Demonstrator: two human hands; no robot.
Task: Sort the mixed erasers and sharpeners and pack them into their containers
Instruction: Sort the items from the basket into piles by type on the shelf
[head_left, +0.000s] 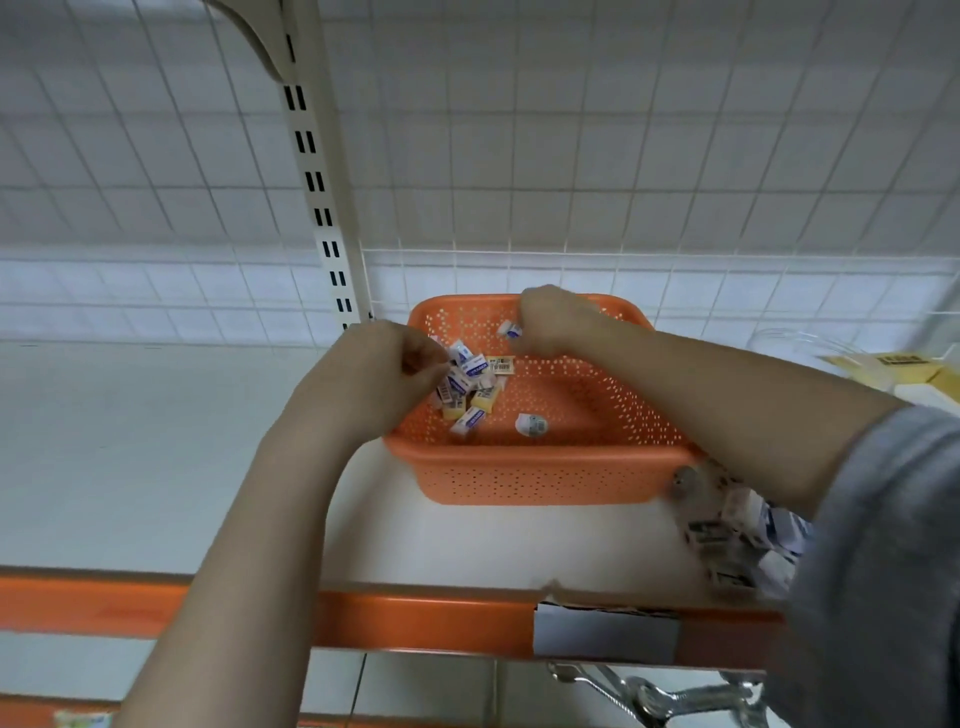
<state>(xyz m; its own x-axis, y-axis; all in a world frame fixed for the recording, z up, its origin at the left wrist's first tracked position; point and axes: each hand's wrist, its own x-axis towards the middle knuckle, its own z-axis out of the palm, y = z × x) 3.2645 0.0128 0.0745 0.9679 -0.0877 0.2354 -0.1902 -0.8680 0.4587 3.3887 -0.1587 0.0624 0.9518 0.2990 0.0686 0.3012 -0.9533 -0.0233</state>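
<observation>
Where the white shelf (156, 457) meets the wire grid back, an orange perforated basket (540, 475) is seen, with a pile of wrapped erasers (470, 387) lying in its left half. The left hand (382, 366) is curled at the pile's edge, fingers pinched; what is held cannot be told. A single eraser (510, 329) is gripped by the right hand (553, 319) over the far rim, and one small round sharpener (532, 425) is left apart near the front wall.

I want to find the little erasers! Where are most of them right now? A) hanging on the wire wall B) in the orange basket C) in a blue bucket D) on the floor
B: the pile of small wrapped erasers lies inside the orange basket, on its left side by the left hand.
</observation>
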